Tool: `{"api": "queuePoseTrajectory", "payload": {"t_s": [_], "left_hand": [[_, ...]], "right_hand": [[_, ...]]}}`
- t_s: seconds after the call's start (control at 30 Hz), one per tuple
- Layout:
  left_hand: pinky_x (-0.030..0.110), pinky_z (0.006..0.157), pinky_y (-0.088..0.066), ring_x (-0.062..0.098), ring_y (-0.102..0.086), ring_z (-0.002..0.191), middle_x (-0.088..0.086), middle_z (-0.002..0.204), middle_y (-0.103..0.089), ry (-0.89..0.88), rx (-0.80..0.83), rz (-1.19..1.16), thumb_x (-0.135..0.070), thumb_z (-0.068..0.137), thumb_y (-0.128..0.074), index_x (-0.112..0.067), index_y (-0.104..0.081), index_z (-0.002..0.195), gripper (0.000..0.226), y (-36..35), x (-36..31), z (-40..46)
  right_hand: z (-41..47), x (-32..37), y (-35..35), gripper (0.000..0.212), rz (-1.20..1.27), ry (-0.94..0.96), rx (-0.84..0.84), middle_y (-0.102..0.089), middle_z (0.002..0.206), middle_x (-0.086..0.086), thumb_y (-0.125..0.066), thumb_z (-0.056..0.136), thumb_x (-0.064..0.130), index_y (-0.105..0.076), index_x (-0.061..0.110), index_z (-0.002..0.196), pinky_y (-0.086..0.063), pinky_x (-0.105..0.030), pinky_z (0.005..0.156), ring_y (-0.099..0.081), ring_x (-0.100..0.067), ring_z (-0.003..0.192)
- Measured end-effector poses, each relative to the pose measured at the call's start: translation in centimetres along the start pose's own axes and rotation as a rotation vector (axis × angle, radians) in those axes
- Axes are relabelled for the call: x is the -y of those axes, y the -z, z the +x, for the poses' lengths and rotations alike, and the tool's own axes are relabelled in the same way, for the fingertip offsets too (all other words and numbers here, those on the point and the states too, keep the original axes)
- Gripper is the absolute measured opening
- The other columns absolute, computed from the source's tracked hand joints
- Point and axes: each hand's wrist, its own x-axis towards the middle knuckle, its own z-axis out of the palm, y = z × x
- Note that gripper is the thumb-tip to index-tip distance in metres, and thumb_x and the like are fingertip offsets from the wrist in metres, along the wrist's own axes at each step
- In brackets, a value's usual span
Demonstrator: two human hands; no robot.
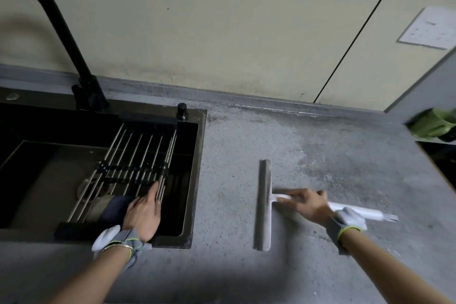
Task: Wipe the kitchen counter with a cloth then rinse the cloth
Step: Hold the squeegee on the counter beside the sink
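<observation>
Cloth (114, 207), at 9 o'clock under the rack (128, 170): soft, light; pinch a fold. Left hand (144, 212) flat, empty; right hand (306, 202) touches squeegee (265, 205).

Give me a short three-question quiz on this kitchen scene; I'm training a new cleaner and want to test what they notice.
1. True or false: the squeegee is lying inside the sink.
2. What does the left hand rest on?
A. the tap
B. the roll-up drying rack across the sink
C. the wall socket
3. Fill in: the right hand is at the squeegee's ____.

Key:
1. False: it lies on the grey counter, right of the sink.
2. B, with a dark cloth beside the hand.
3. Handle, the white one.
</observation>
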Motion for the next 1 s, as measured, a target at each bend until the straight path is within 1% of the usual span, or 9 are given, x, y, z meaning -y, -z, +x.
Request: {"api": "queuePoseTrajectory", "payload": {"t_s": [0.07, 0.2, 0.27, 0.33, 0.47, 0.63, 0.8, 0.93, 1.0], "left_hand": [[0.033, 0.096, -0.038, 0.028, -0.059, 0.11, 0.015, 0.119, -0.064, 0.022, -0.019, 0.0, -0.02, 0.1, -0.036, -0.015, -0.019, 0.15, 0.053, -0.5, -0.3, 0.0], [0.038, 0.091, -0.041, 0.035, -0.06, 0.103, 0.021, 0.113, -0.065, 0.045, -0.047, -0.017, -0.017, 0.099, -0.038, -0.009, -0.027, 0.146, 0.049, -0.8, -1.4, 0.2], [0.039, 0.091, -0.042, 0.035, -0.061, 0.102, 0.021, 0.112, -0.065, 0.048, -0.045, -0.007, -0.018, 0.099, -0.037, -0.009, -0.028, 0.145, 0.048, -0.6, -1.6, 0.4], [0.039, 0.091, -0.042, 0.034, -0.061, 0.103, 0.02, 0.113, -0.065, 0.053, -0.037, 0.007, -0.019, 0.1, -0.036, -0.009, -0.028, 0.145, 0.047, -0.4, -1.7, 0.5], [0.039, 0.094, -0.041, 0.034, -0.059, 0.108, 0.021, 0.12, -0.061, 0.059, -0.013, 0.008, -0.019, 0.1, -0.036, -0.008, -0.027, 0.146, 0.048, -0.4, -2.5, 0.6], [0.04, 0.112, -0.025, 0.028, -0.027, 0.141, 0.011, 0.156, -0.021, 0.079, -0.003, -0.007, -0.021, 0.1, -0.035, -0.012, -0.021, 0.149, 0.051, -0.6, -4.0, 0.8], [0.04, 0.115, -0.019, 0.025, -0.017, 0.145, 0.007, 0.159, -0.014, 0.045, -0.048, 0.01, -0.022, 0.1, -0.034, -0.013, -0.019, 0.15, 0.053, -0.8, -6.7, 1.7], [0.039, 0.113, -0.019, 0.025, -0.023, 0.143, 0.007, 0.158, -0.018, 0.03, -0.082, 0.009, -0.02, 0.099, -0.038, -0.012, -0.024, 0.149, 0.052, -1.8, -11.1, 2.5], [0.038, 0.11, -0.022, 0.025, -0.028, 0.141, 0.007, 0.156, -0.023, 0.016, -0.109, 0.004, -0.017, 0.098, -0.043, -0.01, -0.029, 0.147, 0.051, -2.9, -14.7, 2.9]], "right_hand": [[-0.7, -0.8, -0.1, 0.013, -0.034, -0.011, 0.009, -0.059, 0.118, 0.026, -0.041, 0.083, 0.068, -0.047, 0.071, 0.095, -0.012, -0.033, 0.092, -0.039, 0.001, 0.098], [-1.0, 0.4, -1.9, 0.017, -0.062, -0.002, -0.043, -0.054, 0.096, 0.029, -0.044, 0.083, 0.067, -0.051, 0.063, 0.098, -0.013, -0.031, 0.08, -0.033, 0.012, 0.082], [-0.7, 2.1, -3.2, 0.026, -0.049, 0.034, -0.048, -0.057, 0.094, 0.027, -0.044, 0.084, 0.066, -0.056, 0.056, 0.104, -0.015, -0.032, 0.08, -0.038, 0.009, 0.085], [-0.3, 4.0, -4.6, 0.039, -0.084, 0.111, -0.044, -0.064, 0.102, 0.022, -0.042, 0.085, 0.067, -0.057, 0.049, 0.116, -0.017, -0.034, 0.086, -0.048, -0.002, 0.094], [0.5, 7.3, -6.6, 0.044, -0.089, 0.217, -0.021, -0.059, 0.122, 0.024, -0.041, 0.087, 0.065, -0.053, 0.046, 0.124, -0.017, -0.037, 0.094, -0.048, -0.008, 0.106], [1.4, 9.3, -7.2, 0.046, -0.082, 0.243, 0.003, -0.066, 0.115, 0.01, -0.041, 0.086, 0.067, -0.059, 0.038, 0.118, -0.019, -0.038, 0.091, -0.049, -0.017, 0.105], [2.5, 4.7, -4.2, 0.046, 0.02, 0.218, -0.059, -0.067, 0.112, 0.011, -0.039, 0.084, 0.07, -0.059, 0.044, 0.117, -0.015, -0.034, 0.084, -0.05, -0.015, 0.111], [3.6, -2.8, 0.5, 0.044, 0.097, 0.1, -0.117, -0.069, 0.095, 0.015, -0.038, 0.079, 0.077, -0.059, 0.051, 0.108, -0.009, -0.035, 0.088, -0.054, -0.013, 0.111], [4.2, -7.9, 3.6, 0.044, 0.091, 0.029, -0.198, -0.069, 0.1, 0.014, -0.039, 0.077, 0.079, -0.061, 0.052, 0.103, -0.009, -0.036, 0.093, -0.053, -0.015, 0.115]]}}
